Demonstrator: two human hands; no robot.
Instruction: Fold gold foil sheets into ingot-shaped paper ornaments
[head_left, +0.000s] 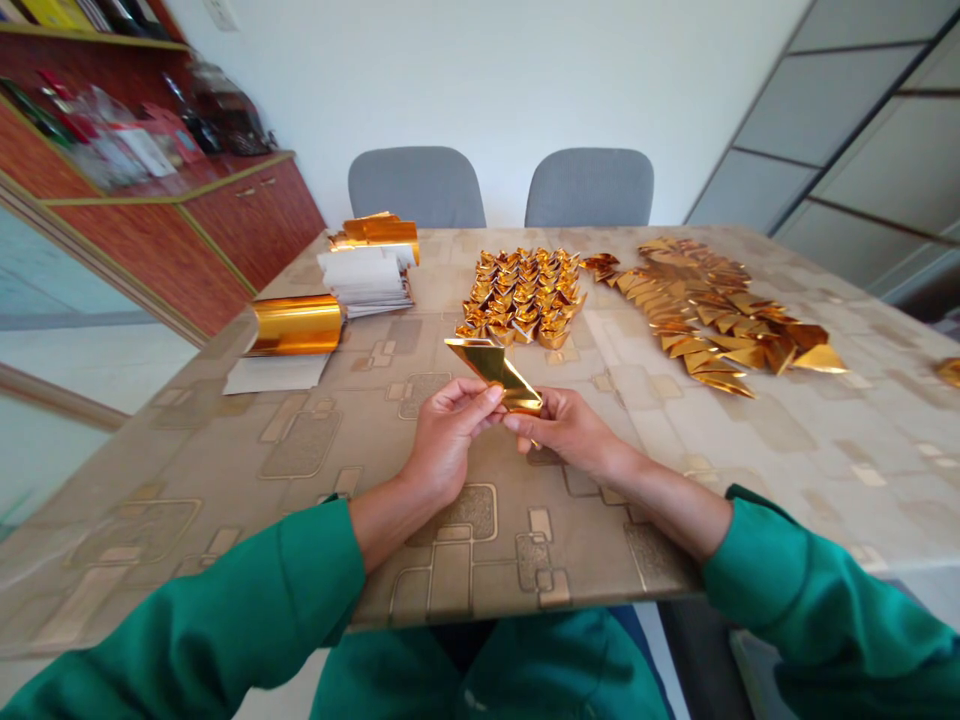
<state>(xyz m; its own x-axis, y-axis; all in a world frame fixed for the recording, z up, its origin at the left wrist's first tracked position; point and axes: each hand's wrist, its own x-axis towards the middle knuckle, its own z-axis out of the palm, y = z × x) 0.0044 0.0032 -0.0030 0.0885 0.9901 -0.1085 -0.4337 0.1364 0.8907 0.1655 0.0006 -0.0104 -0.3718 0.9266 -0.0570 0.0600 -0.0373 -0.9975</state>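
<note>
Lots of small gold paper ingots (521,295) sit in neat rows on the desk (225,480). A long line of flatter folded gold pieces (705,310) lies beside them, and a stack of paper sheets (365,280) is not yet folded. The left grip (450,440) and right grip (566,425) are closed, pinching a folded gold paper piece (495,365) above the desk.
</note>
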